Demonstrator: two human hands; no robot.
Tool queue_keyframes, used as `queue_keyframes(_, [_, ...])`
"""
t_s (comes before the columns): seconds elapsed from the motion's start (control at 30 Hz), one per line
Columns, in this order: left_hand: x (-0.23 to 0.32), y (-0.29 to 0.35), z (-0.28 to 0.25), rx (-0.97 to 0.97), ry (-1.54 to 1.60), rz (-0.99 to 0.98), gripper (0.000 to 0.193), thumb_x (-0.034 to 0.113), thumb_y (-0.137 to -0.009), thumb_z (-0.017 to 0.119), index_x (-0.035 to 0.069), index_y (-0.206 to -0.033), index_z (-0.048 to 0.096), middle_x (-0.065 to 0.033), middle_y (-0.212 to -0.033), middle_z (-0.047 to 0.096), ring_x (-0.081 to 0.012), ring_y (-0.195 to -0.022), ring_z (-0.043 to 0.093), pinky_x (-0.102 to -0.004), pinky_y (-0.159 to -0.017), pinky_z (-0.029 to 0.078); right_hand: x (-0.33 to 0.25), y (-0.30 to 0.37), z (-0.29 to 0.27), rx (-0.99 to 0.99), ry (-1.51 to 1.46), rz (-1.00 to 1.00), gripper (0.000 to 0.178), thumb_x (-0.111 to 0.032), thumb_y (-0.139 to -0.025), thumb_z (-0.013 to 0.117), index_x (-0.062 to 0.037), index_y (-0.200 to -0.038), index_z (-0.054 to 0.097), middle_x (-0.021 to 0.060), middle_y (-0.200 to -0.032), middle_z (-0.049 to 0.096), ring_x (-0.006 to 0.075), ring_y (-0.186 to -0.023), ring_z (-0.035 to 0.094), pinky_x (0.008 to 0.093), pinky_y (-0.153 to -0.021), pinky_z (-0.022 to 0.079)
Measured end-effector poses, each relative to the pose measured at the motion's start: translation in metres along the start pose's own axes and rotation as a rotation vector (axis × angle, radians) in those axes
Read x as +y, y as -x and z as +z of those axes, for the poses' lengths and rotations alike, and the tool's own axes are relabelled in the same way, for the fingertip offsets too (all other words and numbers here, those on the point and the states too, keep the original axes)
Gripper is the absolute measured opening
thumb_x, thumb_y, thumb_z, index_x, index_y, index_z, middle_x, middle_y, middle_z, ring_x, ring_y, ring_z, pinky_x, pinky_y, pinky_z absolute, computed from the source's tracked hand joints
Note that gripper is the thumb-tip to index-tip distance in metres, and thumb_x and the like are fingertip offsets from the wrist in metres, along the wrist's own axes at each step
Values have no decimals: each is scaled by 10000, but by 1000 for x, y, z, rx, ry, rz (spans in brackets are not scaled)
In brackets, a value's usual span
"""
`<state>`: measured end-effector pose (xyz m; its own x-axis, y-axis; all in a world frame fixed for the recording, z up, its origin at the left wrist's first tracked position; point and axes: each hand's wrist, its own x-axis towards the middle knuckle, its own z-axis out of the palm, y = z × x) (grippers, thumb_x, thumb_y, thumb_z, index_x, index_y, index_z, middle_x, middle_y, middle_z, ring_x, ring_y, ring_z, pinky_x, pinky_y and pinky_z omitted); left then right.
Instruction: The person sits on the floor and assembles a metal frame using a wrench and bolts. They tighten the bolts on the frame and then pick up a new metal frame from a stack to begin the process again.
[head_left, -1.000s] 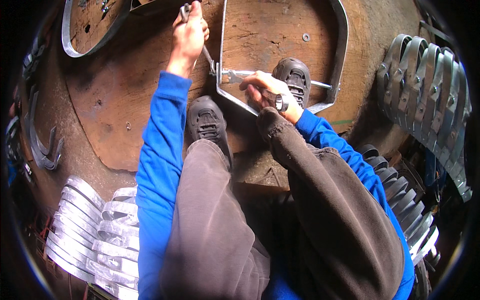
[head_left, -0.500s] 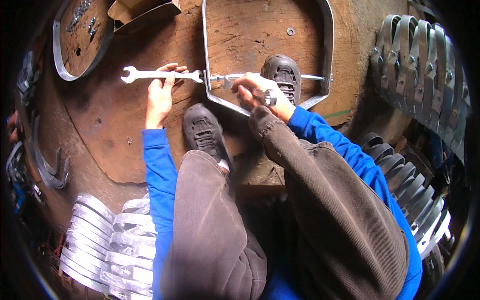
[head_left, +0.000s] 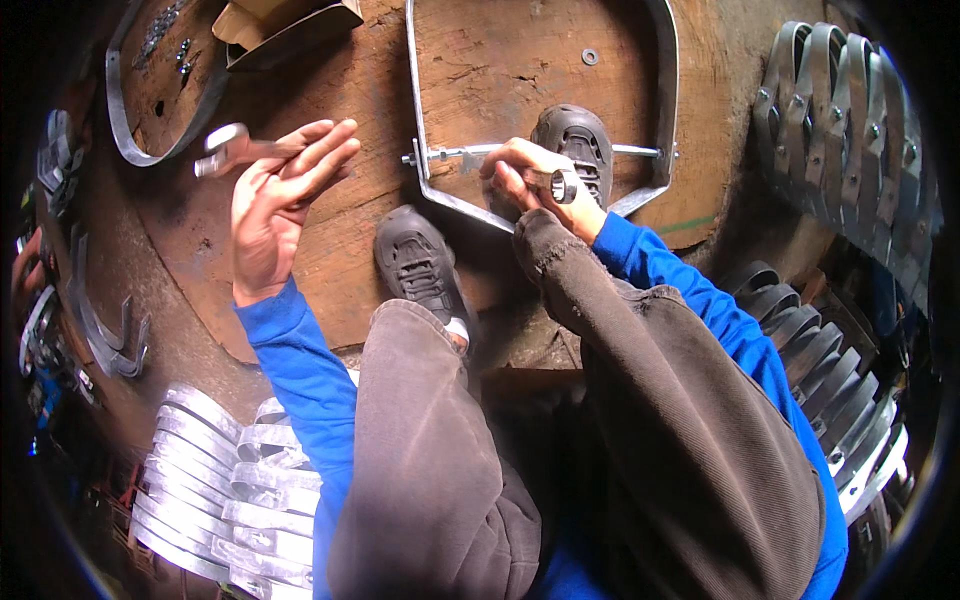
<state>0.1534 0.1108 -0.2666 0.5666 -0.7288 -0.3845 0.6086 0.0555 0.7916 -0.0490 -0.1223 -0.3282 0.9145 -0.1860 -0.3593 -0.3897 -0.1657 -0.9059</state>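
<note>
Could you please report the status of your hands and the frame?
Left hand holding wrench, off the metal frame. Right hand gripping second wrench at rod. Right shoe covers part of rod.

Light is uneven: the silvery curved metal strips [head_left: 185, 485] at lower left glare nearly white, their detail washed out, while the wooden board [head_left: 335, 245] shows a moderate, warm brown. Deep shadow fills the gap between the trouser legs [head_left: 425, 450], and the far left and right sides sink into dimness. Motion blur smears the open-ended wrench [head_left: 228, 150]; the black shoes [head_left: 420, 265] look fairly crisp. Fisheye distortion bends outlines toward a black rim, with faint bluish flare at the lower corners
</note>
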Motion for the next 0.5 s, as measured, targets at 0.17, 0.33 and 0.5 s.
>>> queue_keyframes(0.17, [-22,-17,9,516,-1210,-160,412,358,-1007,573,38,-804,737,13,-550,517,-58,-545,477,-235,-525,354,6,1,1,2,-24,-41,200,-184,-990,565,-36,-1104,637,142,-960,683,254,-895,682,357,-788,530])
queue_keyframes(0.33, [-56,-34,-12,563,-836,224,429,329,-1011,540,26,-743,687,23,-603,535,-60,-564,463,-253,-541,349,2,2,-2,-29,-9,-8,210,-201,-1032,506,-39,-1080,631,76,-961,678,158,-905,638,309,-827,517])
queue_keyframes(0.5, [-63,-42,-31,515,-383,240,394,291,-1026,517,30,-769,663,5,-702,552,-73,-598,469,-224,-566,392,3,1,0,11,38,-42,200,-189,-1003,541,-39,-1096,635,119,-968,683,222,-902,670,337,-808,531])
